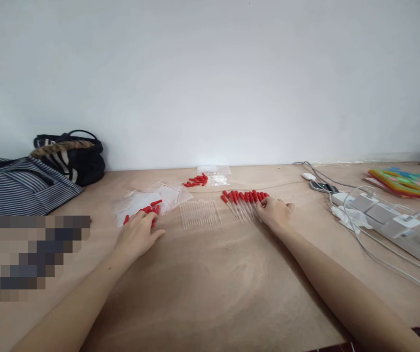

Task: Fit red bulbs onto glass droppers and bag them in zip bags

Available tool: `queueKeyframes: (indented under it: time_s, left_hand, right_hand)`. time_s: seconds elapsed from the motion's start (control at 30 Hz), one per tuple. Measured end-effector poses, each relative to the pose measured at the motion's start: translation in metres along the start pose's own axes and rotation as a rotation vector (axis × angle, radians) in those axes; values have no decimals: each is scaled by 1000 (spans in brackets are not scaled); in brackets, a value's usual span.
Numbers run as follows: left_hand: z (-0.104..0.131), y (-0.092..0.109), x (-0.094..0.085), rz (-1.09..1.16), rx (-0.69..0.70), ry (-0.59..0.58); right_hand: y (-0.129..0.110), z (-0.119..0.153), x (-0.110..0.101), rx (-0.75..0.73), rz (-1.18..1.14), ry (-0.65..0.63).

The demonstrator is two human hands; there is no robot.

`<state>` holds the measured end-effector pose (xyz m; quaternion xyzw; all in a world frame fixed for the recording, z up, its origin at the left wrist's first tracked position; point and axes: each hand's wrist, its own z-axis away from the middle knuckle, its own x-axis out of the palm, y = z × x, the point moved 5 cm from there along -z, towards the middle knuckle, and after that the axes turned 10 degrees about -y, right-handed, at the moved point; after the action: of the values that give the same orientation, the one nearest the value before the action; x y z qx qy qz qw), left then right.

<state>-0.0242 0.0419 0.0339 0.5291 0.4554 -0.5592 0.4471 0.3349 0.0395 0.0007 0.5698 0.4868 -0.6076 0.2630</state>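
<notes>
My left hand [138,234] reaches over a loose pile of red rubber bulbs [156,203] on clear plastic bags, its thumb apart from its fingers. The fingertips are among the bulbs. My right hand [275,212] is at the right end of a row of droppers [244,198], thin clear tubes with red bulbs on their far ends. Its fingers are closed around the last dropper, whose tube they partly hide. Between my hands, a row of clear tubes [199,212] without bulbs lies flat on the wooden table [210,283].
Further back lie more red bulbs [197,181] and a clear bag of tubes [219,178]. A white power strip [389,222] with cables, a crumpled tissue [349,218] and colourful flat pieces [400,183] are at right. Striped [19,186] and black [87,161] bags stand at left.
</notes>
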Motion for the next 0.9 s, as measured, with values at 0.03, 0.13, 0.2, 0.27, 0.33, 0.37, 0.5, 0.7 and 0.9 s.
queueKeyframes:
  time_s: [0.03,0.13,0.2,0.27,0.33,0.37,0.5,0.7,0.9]
  left_hand:
    - [0,-2,1,0,-14,-24]
    - [-2,-7,3,4,-36,-62]
    - [-2,-8,4,-10,-46,-66]
    - [-2,-8,3,-44,-62,-47]
    - [-2,-8,1,-92,-81,-13]
    - [-2,-8,0,-112,-90,2]
    - [-3,-7,-2,-147,-102,42]
    - [-7,-6,-1,-216,-119,94]
    - [-10,-8,0,-203,-110,96]
  right_hand:
    - [0,0,1,-2,5,-1]
    - [-2,2,-2,-27,-19,42]
    - [-11,9,-4,-89,-56,72]
    - [-27,20,-3,-187,-82,53]
    - [-50,32,1,-282,-87,-7]
    - [-62,38,4,-321,-85,-34]
    - [-101,48,14,-336,-46,-134]
    - [-123,34,22,-245,11,-290]
    - [-129,26,27,-234,-5,-373]
